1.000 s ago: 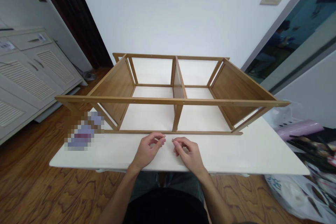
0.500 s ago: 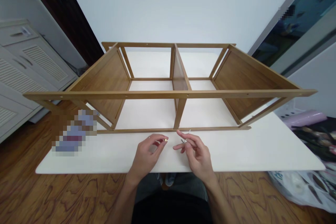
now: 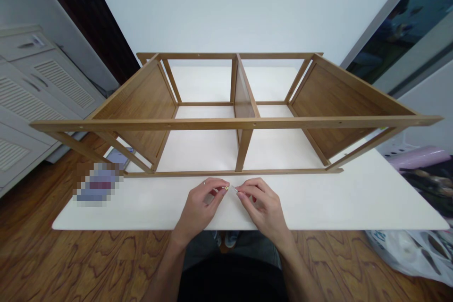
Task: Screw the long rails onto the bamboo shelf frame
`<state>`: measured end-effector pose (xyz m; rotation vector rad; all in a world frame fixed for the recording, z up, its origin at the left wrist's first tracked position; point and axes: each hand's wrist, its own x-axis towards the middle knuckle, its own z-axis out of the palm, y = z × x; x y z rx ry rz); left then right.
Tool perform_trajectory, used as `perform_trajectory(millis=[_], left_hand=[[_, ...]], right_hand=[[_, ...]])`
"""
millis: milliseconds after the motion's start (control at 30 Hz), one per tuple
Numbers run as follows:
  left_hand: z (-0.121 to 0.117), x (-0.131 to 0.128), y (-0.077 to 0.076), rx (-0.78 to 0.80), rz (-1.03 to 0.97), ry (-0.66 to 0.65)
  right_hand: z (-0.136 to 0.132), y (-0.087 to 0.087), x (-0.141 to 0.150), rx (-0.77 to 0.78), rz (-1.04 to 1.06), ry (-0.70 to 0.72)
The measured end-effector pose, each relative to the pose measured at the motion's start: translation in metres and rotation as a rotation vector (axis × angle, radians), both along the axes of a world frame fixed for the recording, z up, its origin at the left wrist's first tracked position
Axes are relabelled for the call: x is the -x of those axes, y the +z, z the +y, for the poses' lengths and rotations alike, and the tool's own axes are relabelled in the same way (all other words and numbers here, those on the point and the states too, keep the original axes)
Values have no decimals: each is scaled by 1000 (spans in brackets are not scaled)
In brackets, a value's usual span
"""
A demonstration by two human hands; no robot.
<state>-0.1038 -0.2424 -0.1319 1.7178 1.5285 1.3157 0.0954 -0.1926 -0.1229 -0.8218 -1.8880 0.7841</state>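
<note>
My left hand (image 3: 200,205) pinches a small round brass fitting (image 3: 227,188) with a hole in its end between thumb and fingertips. Facing it, my right hand (image 3: 262,203) is closed on a thin silver hex key (image 3: 234,189), mostly hidden by the fingers. The key's tip points at the brass fitting; I cannot tell whether they touch. Both hands are over the front of the white table (image 3: 318,207). Just beyond them a wooden shelf frame (image 3: 198,124) lies on its side, with small holes along its upper front rail.
A partly blurred bluish item (image 3: 99,186) lies at the table's left end. White louvred cabinets (image 3: 38,85) stand at far left. On the right are a pink roll (image 3: 423,157) and a white plastic bag (image 3: 403,250). A wall is behind the frame.
My right hand has closed its fingers and turned the hex key toward the brass fitting. The two hands are nearer each other. The view has shifted slightly.
</note>
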Motion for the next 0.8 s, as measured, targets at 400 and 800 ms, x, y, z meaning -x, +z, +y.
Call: perform_trajectory(millis=[400, 800], left_hand=[[1, 1, -2, 31, -5, -44], [2, 1, 4, -10, 17, -19]], right_hand=[[0, -1, 1, 37, -2, 121], [-1, 0, -2, 91, -46, 126]])
